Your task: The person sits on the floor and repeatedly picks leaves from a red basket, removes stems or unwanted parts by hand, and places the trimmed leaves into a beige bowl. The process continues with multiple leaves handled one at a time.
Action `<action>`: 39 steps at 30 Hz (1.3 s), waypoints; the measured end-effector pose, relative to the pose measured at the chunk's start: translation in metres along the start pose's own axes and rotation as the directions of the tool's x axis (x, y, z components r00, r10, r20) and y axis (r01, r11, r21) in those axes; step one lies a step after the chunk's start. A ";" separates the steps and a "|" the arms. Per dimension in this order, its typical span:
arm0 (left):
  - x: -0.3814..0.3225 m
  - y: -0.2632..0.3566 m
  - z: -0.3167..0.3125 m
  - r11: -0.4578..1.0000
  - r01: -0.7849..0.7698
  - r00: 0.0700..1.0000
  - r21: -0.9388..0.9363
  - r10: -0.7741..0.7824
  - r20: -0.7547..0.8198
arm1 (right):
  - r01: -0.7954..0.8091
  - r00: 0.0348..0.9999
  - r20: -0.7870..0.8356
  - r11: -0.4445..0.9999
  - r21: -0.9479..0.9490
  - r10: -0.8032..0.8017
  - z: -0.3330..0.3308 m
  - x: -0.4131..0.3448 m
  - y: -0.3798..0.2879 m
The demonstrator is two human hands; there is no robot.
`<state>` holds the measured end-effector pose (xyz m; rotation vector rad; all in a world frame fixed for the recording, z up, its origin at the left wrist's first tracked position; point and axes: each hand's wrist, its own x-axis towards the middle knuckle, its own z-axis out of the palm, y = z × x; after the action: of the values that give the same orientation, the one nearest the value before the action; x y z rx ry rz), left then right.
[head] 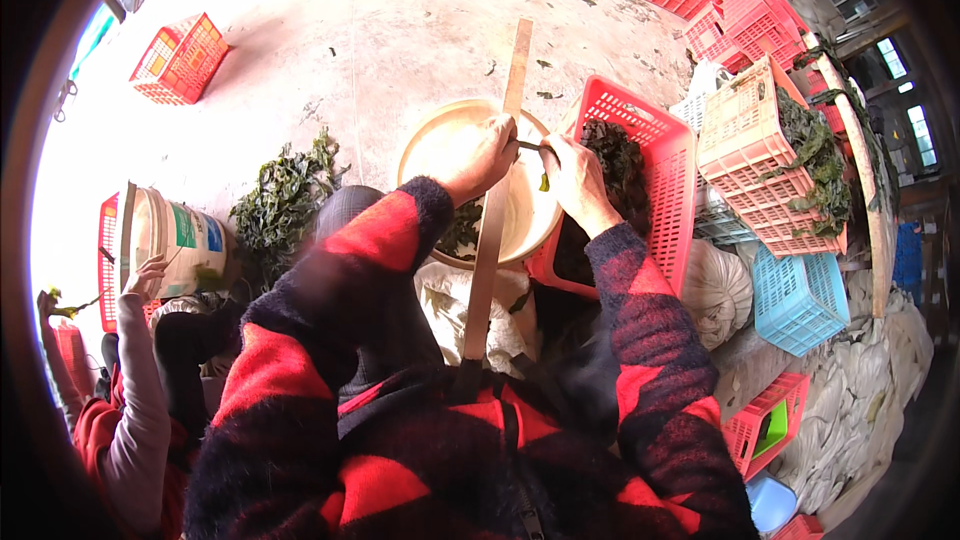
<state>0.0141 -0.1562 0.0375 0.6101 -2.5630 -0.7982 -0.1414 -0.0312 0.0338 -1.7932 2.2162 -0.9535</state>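
Observation:
My left hand (486, 154) is closed on one end of a dark, narrow seaweed stem (531, 145), just over a long wooden slat (487, 270). To its right, my right hand (576, 178) pinches the stem's other end, and a small yellow-green piece (544, 181) hangs below its fingers. The slat runs from my waist across a round, pale basin (538, 225), with dark leafy seaweed (460, 229) in its lower left. Beside my right hand is a red plastic crate (675, 187) holding dark seaweed (616, 165).
A pile of green seaweed (281, 199) lies on the floor at left. A co-worker's hand (148, 277) is near a white bucket (184, 240). An orange crate of seaweed (750, 142) stands above a blue crate (799, 300) at right. Another red crate (180, 60) stands at upper left.

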 end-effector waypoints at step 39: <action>-0.032 0.013 -0.008 0.971 -0.143 0.989 -0.194 0.150 0.021 | -0.302 0.931 0.305 0.893 0.334 0.201 -0.018 -0.028 -0.023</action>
<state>0.0406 -0.1336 0.0443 0.3459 -2.4886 -0.9969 -0.1232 -0.0009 0.0527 -1.3328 1.8868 -0.9426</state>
